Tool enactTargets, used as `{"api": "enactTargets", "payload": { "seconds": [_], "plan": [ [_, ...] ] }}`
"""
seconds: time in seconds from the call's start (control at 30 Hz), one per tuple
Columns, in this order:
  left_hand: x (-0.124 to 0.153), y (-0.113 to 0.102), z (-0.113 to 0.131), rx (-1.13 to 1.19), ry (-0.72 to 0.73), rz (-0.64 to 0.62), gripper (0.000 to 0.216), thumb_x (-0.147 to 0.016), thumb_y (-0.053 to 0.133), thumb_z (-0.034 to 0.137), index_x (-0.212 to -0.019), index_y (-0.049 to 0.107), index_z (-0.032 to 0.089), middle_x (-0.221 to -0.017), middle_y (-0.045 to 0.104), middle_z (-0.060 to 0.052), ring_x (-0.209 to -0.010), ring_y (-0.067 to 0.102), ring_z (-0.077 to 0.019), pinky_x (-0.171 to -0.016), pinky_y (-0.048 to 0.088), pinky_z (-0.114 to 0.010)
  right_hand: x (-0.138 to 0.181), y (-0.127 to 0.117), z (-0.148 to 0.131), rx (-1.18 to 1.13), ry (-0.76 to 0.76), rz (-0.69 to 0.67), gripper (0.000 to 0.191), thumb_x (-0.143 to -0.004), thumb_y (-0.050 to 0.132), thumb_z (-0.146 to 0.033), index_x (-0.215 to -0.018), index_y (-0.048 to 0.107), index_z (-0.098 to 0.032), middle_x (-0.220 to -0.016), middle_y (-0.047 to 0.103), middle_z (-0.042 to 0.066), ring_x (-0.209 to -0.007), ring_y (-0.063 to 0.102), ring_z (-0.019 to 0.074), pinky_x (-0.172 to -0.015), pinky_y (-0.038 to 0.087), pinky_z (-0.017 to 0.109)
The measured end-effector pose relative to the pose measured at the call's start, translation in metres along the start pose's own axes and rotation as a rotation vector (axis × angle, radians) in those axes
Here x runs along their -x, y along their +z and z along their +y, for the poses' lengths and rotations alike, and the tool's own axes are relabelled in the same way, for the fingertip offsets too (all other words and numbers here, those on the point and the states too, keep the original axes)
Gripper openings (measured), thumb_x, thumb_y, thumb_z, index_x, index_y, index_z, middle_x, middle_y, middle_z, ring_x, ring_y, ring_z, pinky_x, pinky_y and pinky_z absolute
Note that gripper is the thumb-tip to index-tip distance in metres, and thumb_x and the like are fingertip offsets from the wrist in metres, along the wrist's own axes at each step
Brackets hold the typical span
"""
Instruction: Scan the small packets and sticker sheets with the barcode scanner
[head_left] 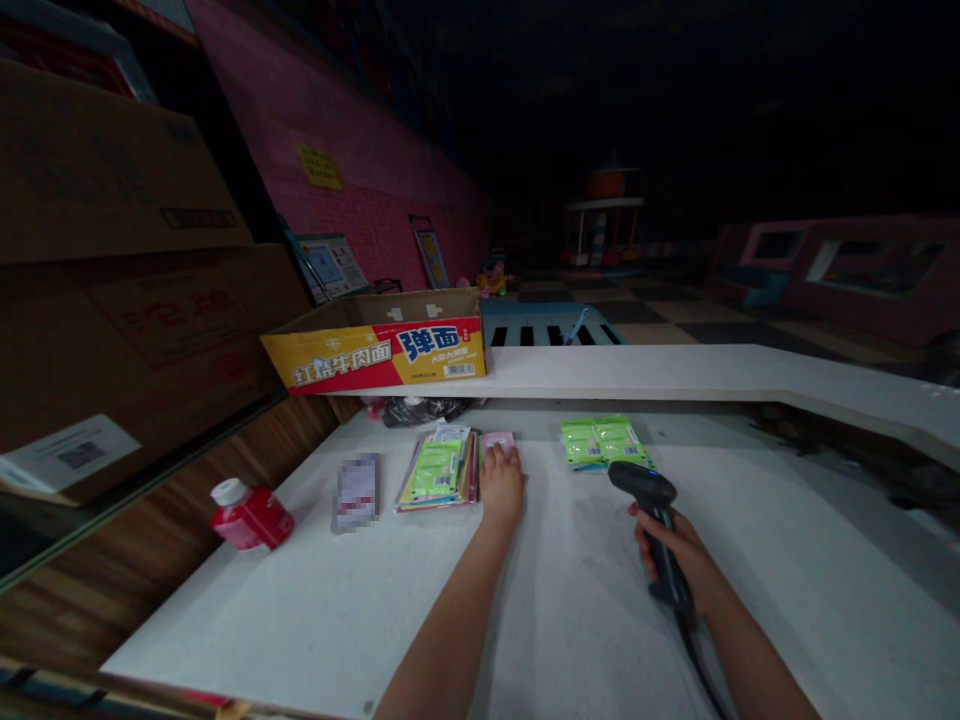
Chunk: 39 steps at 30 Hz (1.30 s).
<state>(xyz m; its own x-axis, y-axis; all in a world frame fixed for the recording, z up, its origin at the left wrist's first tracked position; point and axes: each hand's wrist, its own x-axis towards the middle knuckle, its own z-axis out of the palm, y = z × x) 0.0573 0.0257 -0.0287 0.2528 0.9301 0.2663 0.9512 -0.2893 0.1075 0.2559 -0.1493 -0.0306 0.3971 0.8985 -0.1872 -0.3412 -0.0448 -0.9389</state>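
My right hand (686, 555) is wrapped round the grip of a black handheld barcode scanner (656, 520), whose cable runs down to the bottom edge. The scanner's head points towards bright green packets (604, 440) lying flat on the white counter. My left hand (501, 485) lies with fingers stretched over a small pink item (499, 441), partly hidden beneath the fingertips. Just left of that hand sits a stack of flat packets (437, 470), a green one on top. Farther left is a phone-sized flat object (356, 493), blurred out.
A red bottle with a white cap (251, 515) lies tilted at the left. An open yellow-and-red noodle carton (375, 345) stands on the raised white ledge (637, 370) behind. Brown cardboard boxes (172, 310) are piled at the left. A dark plastic bag (424, 410) lies under the ledge.
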Motion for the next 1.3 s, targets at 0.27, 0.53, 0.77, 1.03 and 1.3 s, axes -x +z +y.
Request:
{"api": "enactTargets", "payload": {
  "seconds": [0.27,0.53,0.77,1.03,1.3],
  "plan": [
    [-0.006,0.005,-0.012,0.036,-0.010,-0.045,0.043,-0.095,0.041,0.016,-0.135,0.056,0.017,-0.142,0.047,-0.022,-0.133,0.044,-0.0324,-0.100,0.046,-0.042,0.001,0.001,-0.001,0.007,0.010,0.019,0.044,-0.067,0.080,-0.050,-0.092,0.059,-0.020,-0.053,0.055,-0.006,-0.034,0.049,0.0106,-0.031,0.037,0.020],
    [0.000,0.001,0.010,0.294,0.103,0.082,0.036,-0.087,0.050,0.011,-0.120,0.064,0.014,-0.128,0.058,-0.018,-0.123,0.050,-0.0295,-0.106,0.039,-0.043,-0.004,-0.002,-0.003,-0.061,-0.045,0.007,0.044,-0.068,0.080,-0.051,-0.093,0.059,-0.021,-0.053,0.055,-0.007,-0.035,0.050,0.0106,-0.031,0.038,0.020],
    [-0.025,0.024,0.061,0.908,-0.048,-0.011,0.020,-0.074,0.062,0.009,-0.091,0.068,0.017,-0.088,0.070,-0.009,-0.087,0.066,-0.0215,-0.085,0.048,-0.033,-0.009,-0.008,-0.007,-0.140,-0.058,0.084,0.046,-0.065,0.081,-0.052,-0.091,0.058,-0.021,-0.054,0.055,-0.007,-0.037,0.051,0.0113,-0.032,0.040,0.021],
    [-0.056,0.039,0.093,1.005,-0.357,0.002,0.046,-0.055,0.084,0.016,-0.093,0.058,0.019,-0.071,0.064,-0.001,-0.081,0.068,-0.0239,-0.075,0.049,-0.031,-0.012,-0.005,-0.004,-0.180,-0.051,0.113,0.047,-0.066,0.081,-0.053,-0.092,0.059,-0.020,-0.054,0.056,-0.007,-0.036,0.049,0.0100,-0.032,0.039,0.020],
    [-0.066,0.047,0.092,1.274,-0.442,-0.076,0.039,-0.044,0.088,0.020,-0.071,0.059,0.019,-0.062,0.060,0.003,-0.068,0.065,-0.0178,-0.063,0.048,-0.027,-0.010,-0.005,-0.004,-0.178,-0.044,0.102,0.047,-0.066,0.081,-0.053,-0.092,0.059,-0.021,-0.054,0.055,-0.007,-0.037,0.049,0.0093,-0.033,0.039,0.020]
  ]
}}
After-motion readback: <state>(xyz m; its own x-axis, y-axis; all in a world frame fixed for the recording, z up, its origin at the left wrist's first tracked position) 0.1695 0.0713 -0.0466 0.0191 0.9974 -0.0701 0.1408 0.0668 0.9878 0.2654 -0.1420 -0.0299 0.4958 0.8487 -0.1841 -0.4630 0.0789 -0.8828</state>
